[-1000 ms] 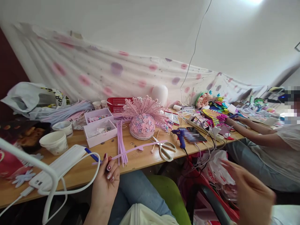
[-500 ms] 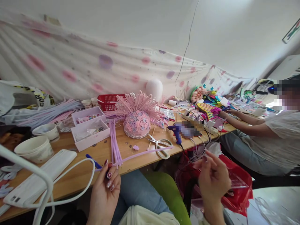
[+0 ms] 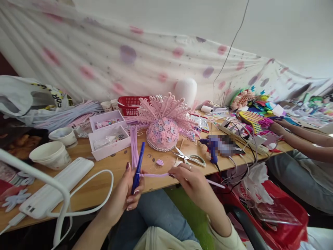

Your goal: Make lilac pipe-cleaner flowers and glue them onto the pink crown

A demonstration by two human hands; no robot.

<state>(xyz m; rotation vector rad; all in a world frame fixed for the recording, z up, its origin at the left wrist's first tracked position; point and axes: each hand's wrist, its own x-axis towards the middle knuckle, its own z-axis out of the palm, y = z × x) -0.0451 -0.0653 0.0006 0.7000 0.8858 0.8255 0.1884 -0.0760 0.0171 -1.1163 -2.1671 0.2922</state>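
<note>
A blue pen [image 3: 140,161] stands tilted in my left hand [image 3: 122,198], its fingers closed round it. From the pen, a lilac pipe cleaner [image 3: 157,175] runs right to my right hand [image 3: 195,184], which pinches it; its free end sticks out past the wrist. Whether it is wound on the pen is hidden by my fingers. More lilac pipe cleaners [image 3: 134,144] lie just behind my left hand. Beyond both hands sits a domed piece covered in small flowers [image 3: 162,133], edged with pearls and topped with pink plumes. Scissors [image 3: 191,159] lie partly open behind my right hand.
A purple glue gun [image 3: 213,151] lies near the table edge, with cables hanging down. At left are white boxes of beads [image 3: 109,147], paper cups [image 3: 50,156] and a power strip [image 3: 57,187]. A red basket [image 3: 130,104] stands behind. Another person's arms [image 3: 296,135] reach in from the right.
My right hand has come left from beyond the table edge and now grips the pipe cleaner. The pen in my left hand has swung upright. The view has turned somewhat left.
</note>
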